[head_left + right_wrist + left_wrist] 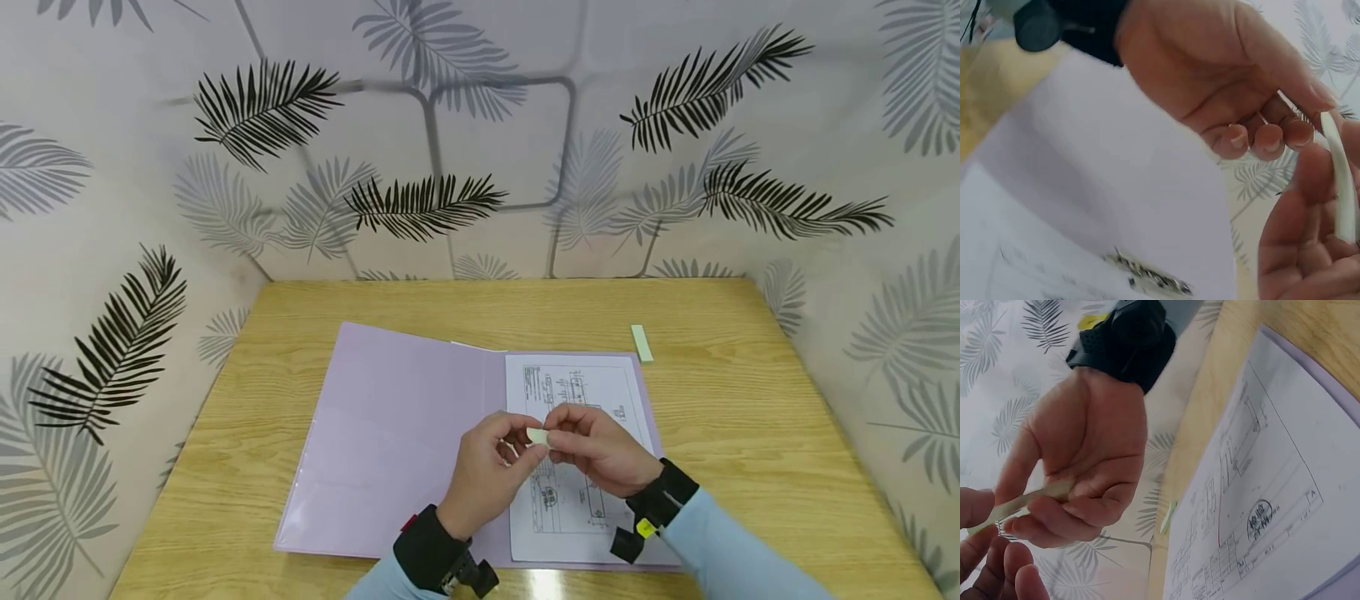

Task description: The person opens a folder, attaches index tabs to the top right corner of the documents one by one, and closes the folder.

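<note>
Above the open lilac folder (397,433), both hands meet at a small pale green sticky note (537,436). My left hand (483,475) pinches one end between thumb and forefinger. The other end is pinched by my right hand (603,454). In the left wrist view the note (1022,501) appears as a narrow strip stretching between the two hands. It looks slightly bent in the right wrist view, where the note (1340,181) is seen nearly edge-on. Below the hands, a printed sheet with technical drawings (555,542) lies in the folder's right side, partly covered by them.
A narrow pale green sticky note pad (641,343) lies on the wooden table (757,400) beyond the folder's upper right corner. A metal clip (1154,275) shows at the sheet's edge. Leaf-patterned cloth (495,150) stands behind the table and on both sides.
</note>
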{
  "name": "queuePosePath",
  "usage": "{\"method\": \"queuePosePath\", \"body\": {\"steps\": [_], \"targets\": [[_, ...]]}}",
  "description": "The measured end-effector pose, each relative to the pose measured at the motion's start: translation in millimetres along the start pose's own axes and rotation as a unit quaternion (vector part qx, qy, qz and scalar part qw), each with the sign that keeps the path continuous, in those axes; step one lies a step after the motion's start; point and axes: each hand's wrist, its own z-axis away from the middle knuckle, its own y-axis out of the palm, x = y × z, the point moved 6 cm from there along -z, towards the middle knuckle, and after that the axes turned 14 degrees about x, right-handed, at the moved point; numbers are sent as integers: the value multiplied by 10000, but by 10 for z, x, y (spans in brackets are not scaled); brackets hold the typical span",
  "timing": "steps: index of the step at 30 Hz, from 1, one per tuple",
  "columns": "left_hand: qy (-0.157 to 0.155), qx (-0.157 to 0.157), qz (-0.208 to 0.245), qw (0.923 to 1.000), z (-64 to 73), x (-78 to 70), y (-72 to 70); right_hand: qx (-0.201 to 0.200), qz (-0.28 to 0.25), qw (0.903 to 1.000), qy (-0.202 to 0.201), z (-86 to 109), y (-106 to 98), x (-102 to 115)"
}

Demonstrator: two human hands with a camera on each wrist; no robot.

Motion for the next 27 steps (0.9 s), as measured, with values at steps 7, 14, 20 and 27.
{"method": "queuePosePath", "body": {"steps": [7, 14, 20, 27], "targets": [[265, 286, -753, 9964, -47, -23, 19, -385, 1662, 9842, 473, -3, -153, 124], [-450, 1198, -2785, 9519, -228, 41, 8, -1235, 2426, 9566, 1044, 141, -658, 340], [-1190, 1968, -4323, 8719, -464, 391, 50, -2065, 3006, 9168, 1627, 264, -1187, 462], [-2199, 2706, -4761, 8073, -599, 895, 150, -2652, 3186, 8834, 2186, 308, -1568, 422]]}}
